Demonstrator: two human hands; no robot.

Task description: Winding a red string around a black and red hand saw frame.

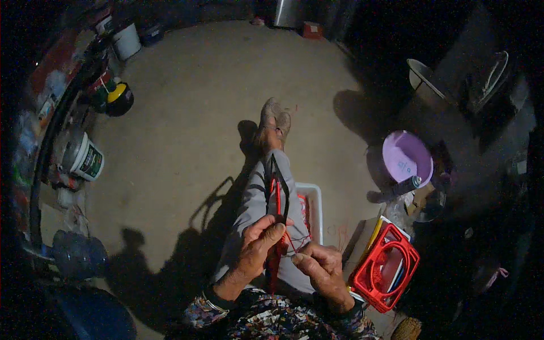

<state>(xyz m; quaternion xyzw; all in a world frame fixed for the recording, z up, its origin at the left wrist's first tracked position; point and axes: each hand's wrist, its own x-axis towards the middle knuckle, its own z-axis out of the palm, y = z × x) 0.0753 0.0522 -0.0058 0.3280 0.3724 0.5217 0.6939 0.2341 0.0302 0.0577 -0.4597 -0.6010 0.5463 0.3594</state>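
Observation:
My left hand [258, 249] is closed round a long, narrow red-and-black piece [278, 195], held over my lap. It rises from my fingers as a bent black strip with a red bar beside it; its exact kind is not clear. To the right, my right hand [323, 269] pinches a thin dark red strand [293, 245] between thumb and forefinger. The strand runs across toward the held piece. Below my left hand more red material [273, 269] hangs down, partly hidden. By my right leg stands a white tub [317, 209] with red things in it.
A red plastic basket [371, 289] lies beside my right arm. Further right are a purple basin [416, 150] and a spray can [407, 185]. Along the left wall stand a white bucket [89, 160] and a yellow-and-black container [119, 99]. My legs stretch across the floor [187, 90].

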